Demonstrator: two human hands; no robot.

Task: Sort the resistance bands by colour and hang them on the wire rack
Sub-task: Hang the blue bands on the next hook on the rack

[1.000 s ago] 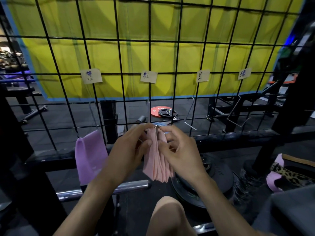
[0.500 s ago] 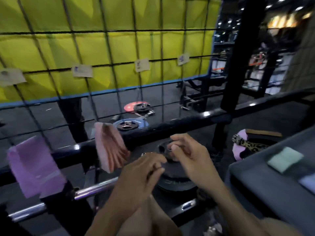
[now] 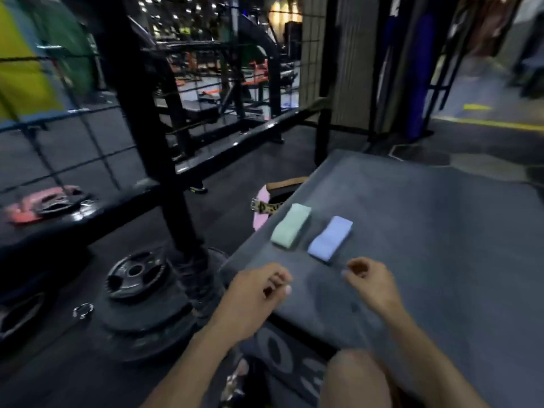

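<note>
Two folded stacks of resistance bands lie side by side on a grey padded platform [image 3: 426, 231]: a mint-green stack [image 3: 290, 225] and a light-blue stack [image 3: 330, 238] to its right. My left hand [image 3: 256, 295] hovers over the platform's near left corner with fingers loosely curled, holding nothing. My right hand [image 3: 371, 282] hovers just below the blue stack, fingers loosely curled, apart from it. Part of the wire rack [image 3: 59, 148] shows at the far left edge; the pink and purple bands hung on it are out of view.
A thick black post [image 3: 153, 136] stands between rack and platform. Black weight plates [image 3: 138, 293] are stacked on the floor by its foot. A red plate [image 3: 35, 204] lies behind the wire. A pink and leopard-print belt [image 3: 265, 207] sits beside the platform. My knee [image 3: 353, 378] is at the bottom.
Both hands let go of the pink bands, left hanging on the rack. My view swung right from the rack to the platform, and both hands came over it empty.
</note>
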